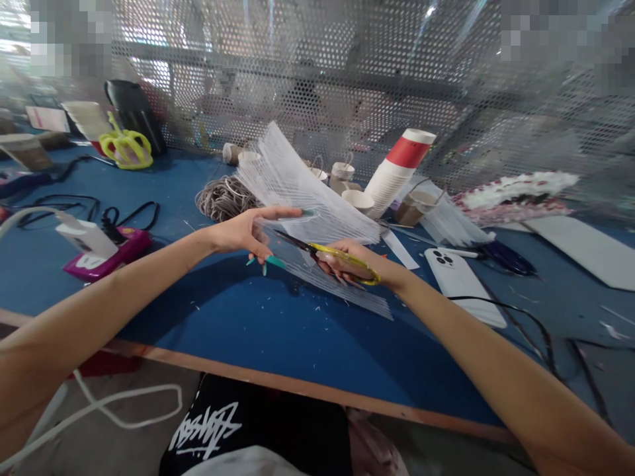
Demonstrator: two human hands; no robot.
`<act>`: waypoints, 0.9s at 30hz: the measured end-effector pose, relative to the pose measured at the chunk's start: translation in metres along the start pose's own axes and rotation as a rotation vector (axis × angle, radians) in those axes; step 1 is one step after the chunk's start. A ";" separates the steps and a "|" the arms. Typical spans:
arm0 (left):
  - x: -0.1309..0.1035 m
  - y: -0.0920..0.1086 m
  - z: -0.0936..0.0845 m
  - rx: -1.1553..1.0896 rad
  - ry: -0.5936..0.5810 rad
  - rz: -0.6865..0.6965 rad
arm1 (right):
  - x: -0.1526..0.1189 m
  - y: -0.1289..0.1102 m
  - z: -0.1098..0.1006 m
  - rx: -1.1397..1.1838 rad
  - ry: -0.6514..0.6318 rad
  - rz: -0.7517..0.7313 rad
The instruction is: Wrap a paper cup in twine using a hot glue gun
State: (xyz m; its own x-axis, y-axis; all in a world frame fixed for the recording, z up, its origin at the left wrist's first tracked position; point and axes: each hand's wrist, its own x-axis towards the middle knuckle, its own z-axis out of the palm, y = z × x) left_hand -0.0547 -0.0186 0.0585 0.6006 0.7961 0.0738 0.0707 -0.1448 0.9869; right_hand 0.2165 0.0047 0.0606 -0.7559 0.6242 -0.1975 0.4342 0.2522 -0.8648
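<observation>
Yellow-handled scissors (347,258) are in my right hand (352,261), with its fingers closed round the handles and the dark blades pointing left. My left hand (243,233) is closed on a sheer white striped sheet, thumb and fingers at its left edge; long green nails show. Part of this sheet (342,287) stretches below the scissors to the right, over the blue table. Behind both hands, a fanned pile of similar white sheets (302,178) lies on the table. The blades are close to the held sheet; whether they touch it cannot be made out.
On the blue table (238,317) are a grey cord bundle (225,198), stacked paper cups (397,172), a white phone (464,287) with black cables, and a purple power strip (109,254). A yellow basket-like item (126,149) stands back left. A perforated metal screen (347,79) rises behind.
</observation>
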 end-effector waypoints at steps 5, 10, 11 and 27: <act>0.001 -0.001 0.000 0.000 -0.007 0.029 | 0.002 -0.002 0.002 0.009 0.034 0.036; 0.001 -0.001 0.001 0.009 -0.035 0.034 | 0.000 -0.001 0.003 0.029 0.042 0.022; 0.001 -0.001 0.001 0.010 -0.040 0.029 | 0.000 -0.001 0.004 0.035 0.036 0.029; 0.003 -0.002 0.005 -0.038 -0.117 -0.018 | 0.003 0.003 0.007 0.062 0.026 0.012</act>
State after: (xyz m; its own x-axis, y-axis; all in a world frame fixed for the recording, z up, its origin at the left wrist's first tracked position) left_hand -0.0488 -0.0187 0.0564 0.6889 0.7237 0.0409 0.0532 -0.1068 0.9929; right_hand 0.2116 0.0020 0.0543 -0.7374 0.6461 -0.1968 0.4117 0.1990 -0.8893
